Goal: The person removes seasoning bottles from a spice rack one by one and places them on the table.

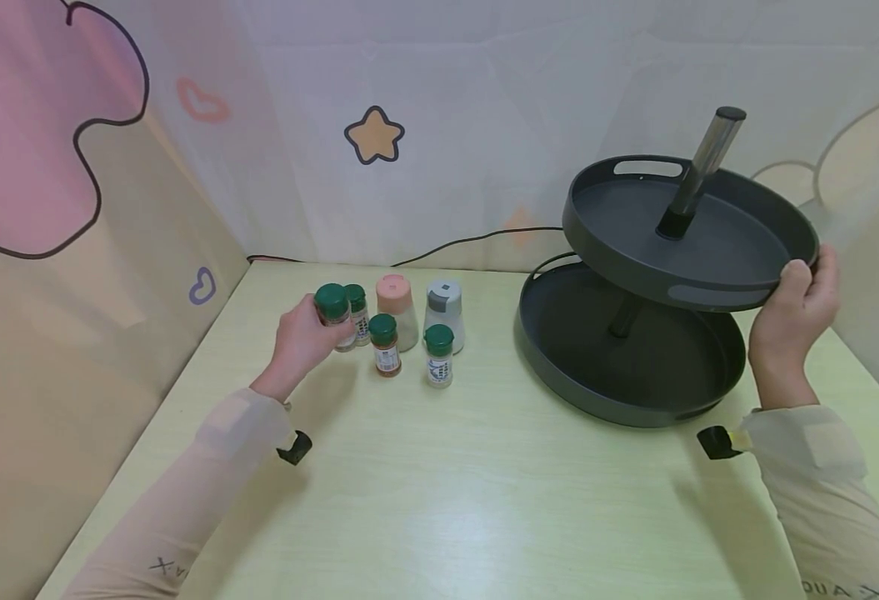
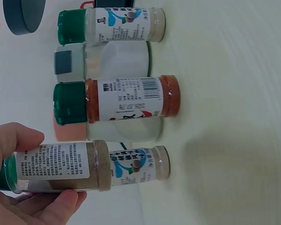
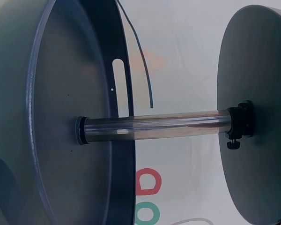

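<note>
My left hand (image 1: 306, 342) grips a green-capped spice jar (image 2: 56, 164) of brownish-grey powder. In the left wrist view, its base hangs clear of the tabletop. Just behind it stands a pale spice jar (image 2: 136, 165). To its right are a red-brown spice jar (image 1: 387, 354), a pink-topped shaker (image 1: 394, 292), a grey-topped shaker (image 1: 445, 298) and another pale spice jar (image 1: 439, 358). At the right, my right hand (image 1: 795, 317) holds the rim of the upper tray (image 1: 619, 208) of a dark two-tier rack, thumb on the edge. The lower tray (image 1: 574, 350) sits below.
A transparent post (image 3: 159, 127) with a clamp screw (image 3: 233, 144) joins the two trays. A black cable (image 1: 476, 237) runs along the back of the light wooden table (image 1: 446, 483). Printed cloth (image 1: 469, 150) hangs behind the table.
</note>
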Action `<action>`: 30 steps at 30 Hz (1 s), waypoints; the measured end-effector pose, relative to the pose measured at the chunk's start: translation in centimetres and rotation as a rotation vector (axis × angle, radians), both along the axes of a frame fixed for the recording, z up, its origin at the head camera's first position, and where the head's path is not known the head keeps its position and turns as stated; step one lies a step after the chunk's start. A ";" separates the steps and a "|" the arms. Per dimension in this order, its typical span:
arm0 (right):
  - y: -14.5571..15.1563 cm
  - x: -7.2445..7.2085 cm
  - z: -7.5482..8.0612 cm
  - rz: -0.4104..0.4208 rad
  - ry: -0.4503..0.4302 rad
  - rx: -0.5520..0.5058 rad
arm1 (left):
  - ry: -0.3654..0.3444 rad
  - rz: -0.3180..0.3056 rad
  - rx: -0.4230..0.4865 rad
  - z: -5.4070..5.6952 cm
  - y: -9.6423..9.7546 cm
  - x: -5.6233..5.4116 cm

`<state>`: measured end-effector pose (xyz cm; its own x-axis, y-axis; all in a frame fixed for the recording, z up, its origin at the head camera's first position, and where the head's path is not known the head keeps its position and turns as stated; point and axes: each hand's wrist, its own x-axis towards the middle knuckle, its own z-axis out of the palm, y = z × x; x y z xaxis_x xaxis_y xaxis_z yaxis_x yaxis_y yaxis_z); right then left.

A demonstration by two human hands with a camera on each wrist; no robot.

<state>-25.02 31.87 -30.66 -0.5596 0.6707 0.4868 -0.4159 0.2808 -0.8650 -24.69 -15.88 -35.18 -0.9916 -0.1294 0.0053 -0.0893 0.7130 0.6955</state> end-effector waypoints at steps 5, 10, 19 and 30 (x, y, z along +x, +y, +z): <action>-0.6 0.6 0.4 0.010 0.007 -0.004 | -0.037 0.002 0.007 -0.9 -0.2 -0.4; 0.3 -0.1 -0.2 -0.004 0.004 0.011 | -0.058 -0.007 0.015 -1.5 -0.3 -0.6; 0.2 0.0 0.0 -0.003 0.001 0.006 | -0.090 -0.014 0.026 -2.5 -0.3 -1.0; 0.1 0.0 -0.1 0.004 0.004 0.008 | -0.114 -0.002 0.002 -3.4 -0.2 -1.5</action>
<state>-25.05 32.00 -30.72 -0.5603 0.6643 0.4948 -0.4205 0.2865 -0.8609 -26.24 -16.12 -38.59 -0.9859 -0.1277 -0.1077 -0.1668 0.7116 0.6825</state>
